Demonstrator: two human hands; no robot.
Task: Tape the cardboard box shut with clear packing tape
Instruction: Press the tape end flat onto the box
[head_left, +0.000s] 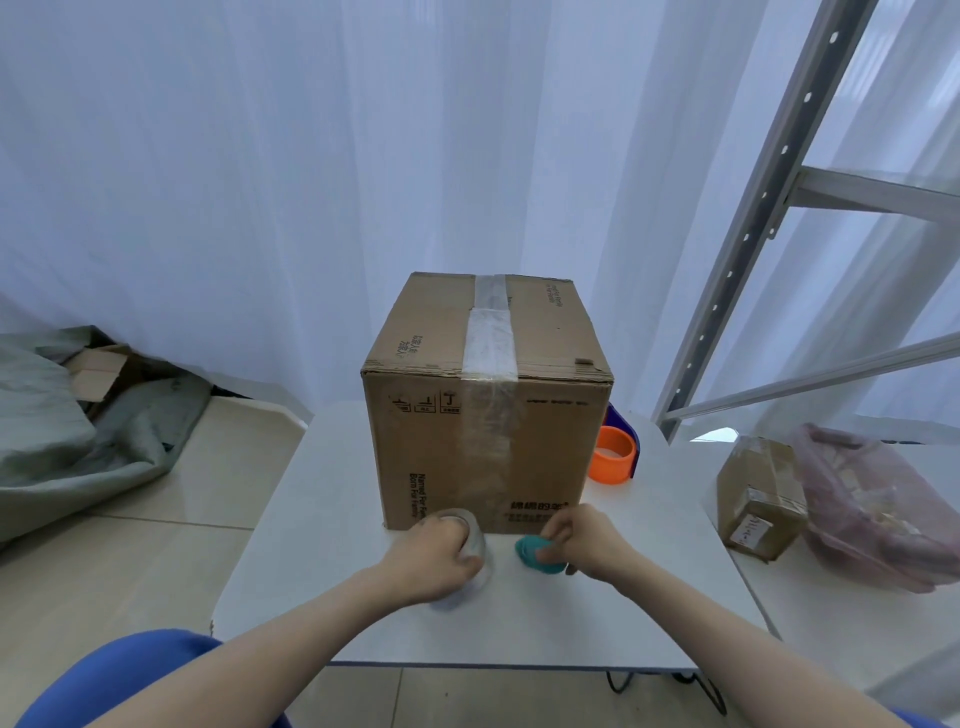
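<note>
A brown cardboard box (441, 452) stands on a small white table (322, 571), its top flaps down. A strip of clear tape (489, 338) runs along the top seam and down the front face. In front of the box, my left hand (434, 558) grips a roll of clear packing tape (475, 540) resting on the table. My right hand (584, 543) holds a small teal object (535, 553), likely a cutter, just right of the roll.
An orange tape ring with a blue dispenser (615, 457) lies behind the box at right. A small taped parcel (758, 499) and a pink plastic bag (878, 509) sit on the right surface. A metal shelf frame (779, 171) rises right. Grey bags (78, 415) lie left.
</note>
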